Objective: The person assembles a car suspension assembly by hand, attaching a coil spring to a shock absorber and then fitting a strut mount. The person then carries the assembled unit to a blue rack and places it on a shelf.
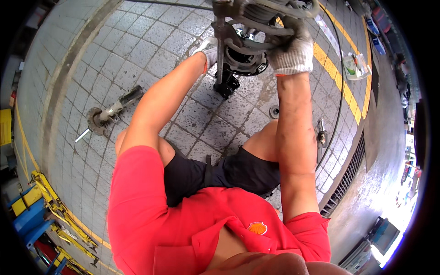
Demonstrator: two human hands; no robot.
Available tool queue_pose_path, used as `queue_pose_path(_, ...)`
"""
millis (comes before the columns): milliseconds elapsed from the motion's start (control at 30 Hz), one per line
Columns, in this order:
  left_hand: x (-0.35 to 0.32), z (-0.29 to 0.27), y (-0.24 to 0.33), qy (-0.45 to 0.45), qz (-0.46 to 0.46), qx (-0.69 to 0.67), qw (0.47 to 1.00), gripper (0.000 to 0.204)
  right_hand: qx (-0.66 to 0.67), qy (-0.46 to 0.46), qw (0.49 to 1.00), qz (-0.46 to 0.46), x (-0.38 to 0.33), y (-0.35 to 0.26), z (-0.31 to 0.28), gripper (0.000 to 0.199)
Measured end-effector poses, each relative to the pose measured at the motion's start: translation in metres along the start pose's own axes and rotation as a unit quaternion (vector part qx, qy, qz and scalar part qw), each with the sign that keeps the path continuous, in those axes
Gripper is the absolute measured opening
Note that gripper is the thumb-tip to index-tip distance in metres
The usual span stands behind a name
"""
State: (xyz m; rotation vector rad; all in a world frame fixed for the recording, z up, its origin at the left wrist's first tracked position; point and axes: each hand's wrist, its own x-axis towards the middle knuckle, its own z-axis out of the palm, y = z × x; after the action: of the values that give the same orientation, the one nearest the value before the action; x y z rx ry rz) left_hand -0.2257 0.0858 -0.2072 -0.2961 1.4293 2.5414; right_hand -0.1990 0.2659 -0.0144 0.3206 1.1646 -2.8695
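Reaching up to the top of the view, the two gloved hands flank a coil spring point(268, 32), which lies straight ahead of the person and is partly cut off by the picture's edge; its long axis seems to rise from the floor point(192, 114) toward the camera, though foreshortening makes this uncertain. The right hand point(293, 52) is the nearer, against the spring's right side, its fingers mostly hidden behind the windings, so whether they are closed around the wire cannot be made out. The left hand point(209, 49) sits just beside an upright metal rod point(220, 50) at the spring's left, its fingers also hidden, its grip impossible to judge. The spring looks grey and worn, with thick, widely spaced loops above a round black plate point(250, 71). Well apart to the left, a strut point(112, 110) lies slantwise on the tiles, while a small ring point(274, 111) lies near the right forearm
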Motion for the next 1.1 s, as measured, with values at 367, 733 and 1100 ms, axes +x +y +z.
queue_pose_path(367,-0.011,-0.019,0.016,-0.035,0.002,0.186,0.982,0.024,-0.051,0.022,0.998,0.015,0.009,0.022,-0.009,0.026)
queue_pose_path(733,-0.008,-0.01,0.018,-0.069,-0.031,0.139,0.987,0.03,-0.048,0.011,0.998,0.032,0.019,0.023,-0.028,0.011)
queue_pose_path(1100,-0.001,-0.008,0.031,-0.112,-0.077,0.083,0.987,0.025,-0.034,0.024,0.995,0.093,0.017,0.025,-0.038,0.021)
